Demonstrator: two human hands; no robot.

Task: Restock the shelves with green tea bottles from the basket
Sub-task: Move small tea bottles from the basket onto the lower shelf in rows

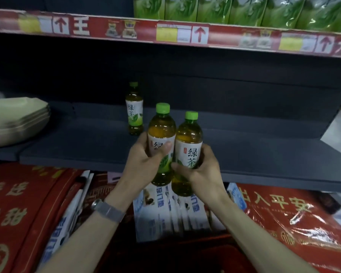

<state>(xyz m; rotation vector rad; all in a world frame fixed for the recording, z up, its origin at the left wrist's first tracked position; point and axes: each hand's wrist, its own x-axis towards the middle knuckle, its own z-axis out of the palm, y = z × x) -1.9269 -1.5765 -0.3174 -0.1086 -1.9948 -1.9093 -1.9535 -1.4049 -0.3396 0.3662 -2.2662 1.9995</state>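
At the far left I see a stack of pale beige square dishes resting on the dark grey middle shelf, well apart from the bottles. Below the shelf edge on that side lies a red plastic-wrapped pack with gold characters. Further in, a clear plastic green tea bottle with a green cap and white label stands upright and alone toward the back of the shelf.

In front of it and slightly to its right, the left hand, with a silver mesh-band wristwatch on its wrist, grips a second green-capped tea bottle. Its fingers are curled round the label, the thumb lying across the front. This bottle is upright, and its base hangs in front of the shelf's front edge, not resting on anything.

Touching it on the right is a third green-capped tea bottle, also upright and held a little lower. The right hand grasps it, with its fingers wrapped round the label's right side and the thumb at the label's lower left.

Both held bottles hang above a row of white-and-blue cartons on the level beneath. To the right of these I make out another red wrapped pack with gold characters. Overhead, a red price strip with red arrows fronts the upper shelf, and green printed packs line its right half.
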